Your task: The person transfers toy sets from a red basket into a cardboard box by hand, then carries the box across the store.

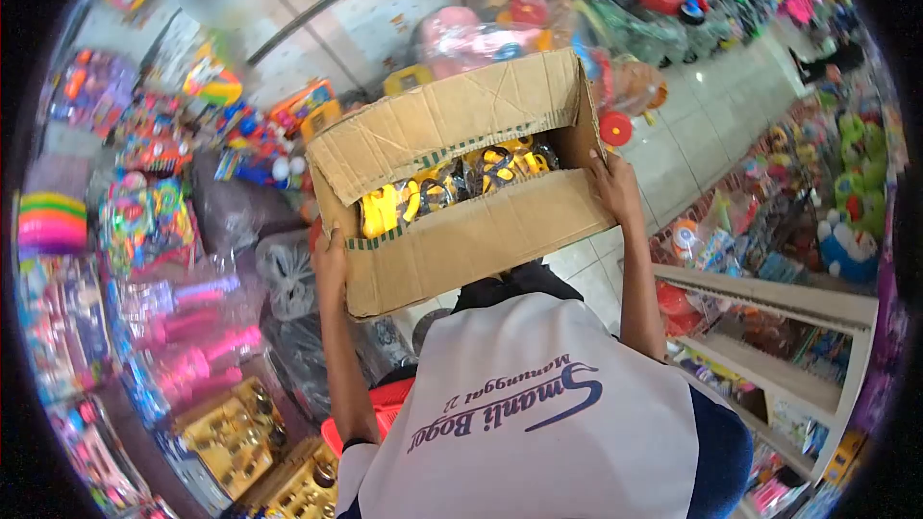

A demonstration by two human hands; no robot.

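Head view, looking down over my own white shirt [538, 404]. I read the step in hand as carrying: a cardboard box [461, 231] is held out in front of the chest, clear of the tiled floor [692, 135], with nothing that I can see supporting it from below. The left hand [330, 255] clasps the box's left end near the lower corner, fingers wrapped around the edge. The right hand [615, 187] grips the right end, fingers pressed flat on the side wall under the raised flap. The top flaps stand open, and yellow and black toys [452, 183] in clear wrapping fill the inside nearly to the rim. The box tilts slightly, its left end lower. To the left, pink packaged toys [192, 346] and gold boxed sets [231, 432] crowd close to the left arm; a red plastic item [385, 404] lies just below the box. To the right stands a white shelf [769, 298] with stock on it. In my judgement, any next move calls for both hands to hold their grip and level the box, since the open top would let the toys slide out, and for care with the stock close on both sides.
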